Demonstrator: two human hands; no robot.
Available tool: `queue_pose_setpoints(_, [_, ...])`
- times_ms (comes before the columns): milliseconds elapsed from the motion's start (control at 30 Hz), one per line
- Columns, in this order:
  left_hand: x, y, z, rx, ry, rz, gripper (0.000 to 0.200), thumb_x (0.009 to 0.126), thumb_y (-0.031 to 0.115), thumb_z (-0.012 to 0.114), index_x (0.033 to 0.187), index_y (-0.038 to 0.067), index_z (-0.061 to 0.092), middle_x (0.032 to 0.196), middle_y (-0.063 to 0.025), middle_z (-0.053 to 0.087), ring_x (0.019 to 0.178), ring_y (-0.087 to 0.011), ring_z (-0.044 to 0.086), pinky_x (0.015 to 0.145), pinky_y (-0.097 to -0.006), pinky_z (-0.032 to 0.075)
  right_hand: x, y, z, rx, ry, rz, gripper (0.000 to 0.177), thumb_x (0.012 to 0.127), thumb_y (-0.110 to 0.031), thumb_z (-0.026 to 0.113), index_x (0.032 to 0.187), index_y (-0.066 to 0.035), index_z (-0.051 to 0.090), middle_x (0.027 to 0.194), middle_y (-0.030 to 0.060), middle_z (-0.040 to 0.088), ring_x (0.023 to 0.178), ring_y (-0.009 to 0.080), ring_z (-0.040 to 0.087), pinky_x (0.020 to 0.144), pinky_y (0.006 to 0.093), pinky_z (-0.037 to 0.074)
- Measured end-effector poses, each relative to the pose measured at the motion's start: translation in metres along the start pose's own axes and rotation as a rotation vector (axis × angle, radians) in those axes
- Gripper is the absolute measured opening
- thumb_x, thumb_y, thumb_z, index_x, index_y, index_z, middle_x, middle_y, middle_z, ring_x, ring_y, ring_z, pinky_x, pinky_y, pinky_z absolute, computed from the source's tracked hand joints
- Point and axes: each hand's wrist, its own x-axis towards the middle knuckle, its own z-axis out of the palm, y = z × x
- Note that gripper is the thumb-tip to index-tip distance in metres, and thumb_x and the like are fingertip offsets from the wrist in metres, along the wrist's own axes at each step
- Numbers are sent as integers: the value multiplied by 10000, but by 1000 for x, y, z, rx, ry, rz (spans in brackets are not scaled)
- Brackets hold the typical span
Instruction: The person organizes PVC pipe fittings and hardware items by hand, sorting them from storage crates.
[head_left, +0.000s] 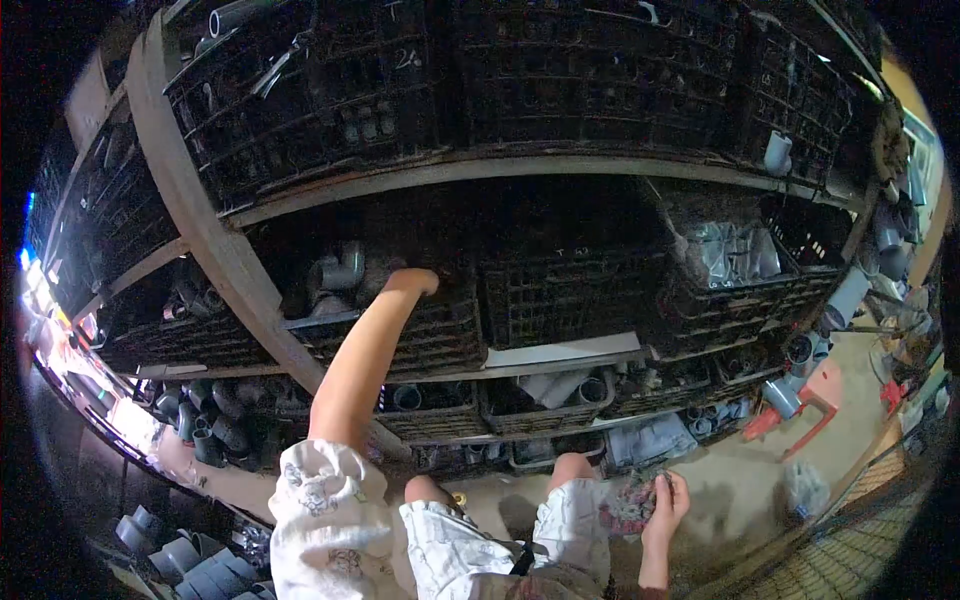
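My left hand (pixel 415 280) reaches over the rim of a black plastic crate (pixel 430 325) on the middle shelf. Its fingers drop into the dark and are hidden. Beside it, in the left part of that crate, lies a grey pipe elbow (pixel 345 268). Low on the right, my right hand (pixel 670 503) is closed on a clear plastic bag (pixel 630 505) held near my right knee. Small reddish and greenish contents show through the bag, too blurred to name.
Black crates (pixel 590 90) fill the shelf above. A crate with clear plastic packets (pixel 735 255) stands on the right. Grey pipe fittings (pixel 190 560) lie at lower left. A red stool (pixel 805 400) stands on the floor at right, with a wooden post (pixel 185 190) on the left.
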Motion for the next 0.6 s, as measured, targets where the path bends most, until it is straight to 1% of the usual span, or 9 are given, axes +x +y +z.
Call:
queue_pose_setpoints(67, [0,-1,2,2,31,0,438,692,284,549,1051,32,545,1031,-170,550,940,-269,535,805,-375,415,2,0,-6,85,24,57,111,772,-51,559,858,18,544,768,17,527,676,78,479,595,217,412])
queue_pose_setpoints(100, [0,-1,3,2,47,3,434,692,284,548,1043,30,549,1025,-173,551,939,-268,535,803,-373,416,3,1,-6,78,46,16,123,776,-62,557,863,23,537,766,20,529,652,85,485,597,221,412])
queue_pose_setpoints(267, [-8,-9,4,-3,78,28,412,693,286,544,1006,18,568,996,-186,558,932,-266,536,790,-365,418,0,-10,-3,97,34,17,139,780,-74,557,878,22,532,760,16,526,653,81,485,596,224,412])
queue_pose_setpoints(333, [-12,-24,4,-86,-49,12,405,693,286,542,991,13,576,985,-192,560,929,-266,536,785,-362,419,-3,-10,0,98,25,25,134,783,-83,557,874,12,531,762,9,519,660,82,480,607,219,398])
queue_pose_setpoints(367, [-11,-34,1,-256,-241,-45,386,699,292,539,959,12,590,941,-192,575,891,-262,551,761,-361,425,-4,-13,0,84,16,25,129,785,-91,558,869,4,531,766,5,512,662,84,476,619,215,387])
queue_pose_setpoints(400, [-13,-44,0,-341,-181,-52,372,703,300,539,931,11,589,885,-181,578,831,-252,553,724,-359,425,-4,-15,1,71,5,21,125,787,-99,559,863,-4,530,770,0,505,663,86,472,631,210,376])
queue_pose_setpoints(467, [-27,-60,-1,-509,-62,-69,352,712,316,539,877,9,586,774,-160,584,712,-233,555,651,-356,424,-4,-11,-3,46,-3,16,126,786,-94,561,866,-1,534,760,-4,510,658,73,463,615,214,385])
queue_pose_setpoints(500, [-34,-67,-1,-570,70,-60,268,756,262,521,818,3,549,655,-115,542,592,-201,510,564,-327,397,-2,-4,-5,40,-9,5,122,783,-84,558,866,3,534,753,-3,513,655,69,462,604,217,395])
queue_pose_setpoints(600, [-75,-66,-11,-692,713,110,178,782,164,506,796,-11,532,615,-93,509,572,-155,478,533,-277,379,-7,-4,2,76,-40,-4,96,783,-67,551,850,0,536,741,-6,514,647,62,461,563,212,396])
